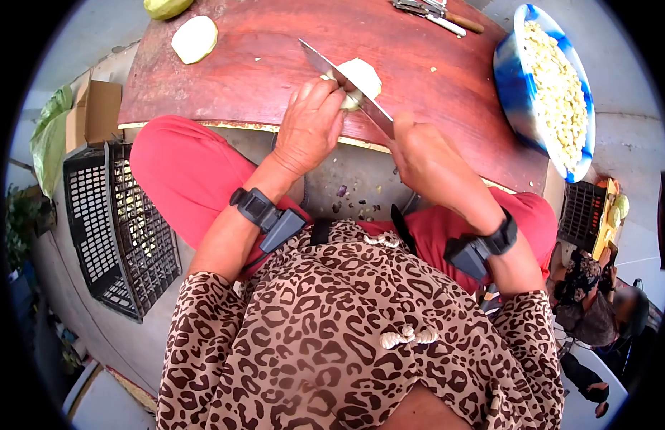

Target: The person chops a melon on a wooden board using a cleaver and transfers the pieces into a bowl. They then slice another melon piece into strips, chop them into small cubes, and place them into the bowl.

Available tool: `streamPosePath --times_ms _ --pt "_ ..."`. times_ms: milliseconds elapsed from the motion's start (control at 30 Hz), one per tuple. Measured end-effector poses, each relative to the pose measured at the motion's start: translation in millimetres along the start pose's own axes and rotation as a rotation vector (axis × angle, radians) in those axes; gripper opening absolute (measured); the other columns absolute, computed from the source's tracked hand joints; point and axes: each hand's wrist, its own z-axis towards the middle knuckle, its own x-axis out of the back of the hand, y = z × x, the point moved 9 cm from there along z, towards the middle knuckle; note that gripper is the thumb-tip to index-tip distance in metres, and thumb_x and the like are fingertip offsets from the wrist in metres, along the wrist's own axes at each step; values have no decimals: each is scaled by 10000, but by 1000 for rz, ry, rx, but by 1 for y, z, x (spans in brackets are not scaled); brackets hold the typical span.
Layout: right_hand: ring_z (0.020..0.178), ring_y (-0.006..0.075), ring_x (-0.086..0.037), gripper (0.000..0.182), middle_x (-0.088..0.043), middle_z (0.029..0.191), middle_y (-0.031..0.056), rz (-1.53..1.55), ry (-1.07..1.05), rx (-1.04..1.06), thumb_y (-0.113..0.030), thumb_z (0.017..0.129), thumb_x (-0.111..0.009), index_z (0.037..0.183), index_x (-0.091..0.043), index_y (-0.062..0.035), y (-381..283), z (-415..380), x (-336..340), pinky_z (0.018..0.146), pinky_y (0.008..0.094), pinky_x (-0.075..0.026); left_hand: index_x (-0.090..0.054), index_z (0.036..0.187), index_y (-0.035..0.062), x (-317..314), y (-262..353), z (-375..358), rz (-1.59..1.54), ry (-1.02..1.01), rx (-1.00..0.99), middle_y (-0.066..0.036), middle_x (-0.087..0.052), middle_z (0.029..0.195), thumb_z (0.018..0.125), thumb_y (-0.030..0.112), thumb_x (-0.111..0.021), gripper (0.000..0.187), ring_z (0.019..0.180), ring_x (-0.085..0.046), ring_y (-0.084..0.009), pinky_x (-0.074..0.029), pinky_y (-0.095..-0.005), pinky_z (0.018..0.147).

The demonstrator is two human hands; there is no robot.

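My right hand (427,152) is closed around the handle of a large knife (372,107), its broad blade slanting up and left over the red wooden table (268,72). Behind the blade lies a pale, peeled vegetable piece (364,74) with a whitish surface. My left hand (309,123) is closed at the near side of the blade, fingertips bent against the pale vegetable; the blade and fingers hide part of it. Another peeled, whitish piece (195,39) lies to the left, beside a green-yellow unpeeled one (167,7) at the table's far edge.
A blue-and-white basin (509,79) full of pale diced pieces stands at the table's right edge. Peelers and small knives (440,16) lie at the back. Black plastic crates (121,222) and a cardboard box (99,111) are on the left. Other people (594,308) sit at far right.
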Motion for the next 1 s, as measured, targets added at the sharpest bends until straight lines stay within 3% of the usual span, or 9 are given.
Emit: streamPosePath --times_ms 367,700,1000 --pt "753 489 -611 139 -611 720 293 176 46 -58 -75 891 -548 920 -461 29 17 5 -5 646 549 -479 -608 1071 -13 6 -1 -3 -1 25 28 -156 -568 1109 762 12 -699 322 1048 -546 -346 -463 -412 887" --pt "694 478 -622 124 -603 679 293 80 -24 -47 -47 888 -535 891 -458 50 1 -1 7 600 530 -489 -613 1057 -12 3 -6 -3 15 -16 34 -147 -567 1078 744 -6 -691 322 989 -543 -332 -467 -404 858" --pt "703 471 -631 104 -608 685 292 94 -62 -54 -22 864 -526 899 -465 55 5 10 -13 599 525 -496 -614 1067 -15 2 -6 -4 1 -19 58 -152 -574 1093 747 -19 -692 329 1036 -544 -342 -470 -411 884"
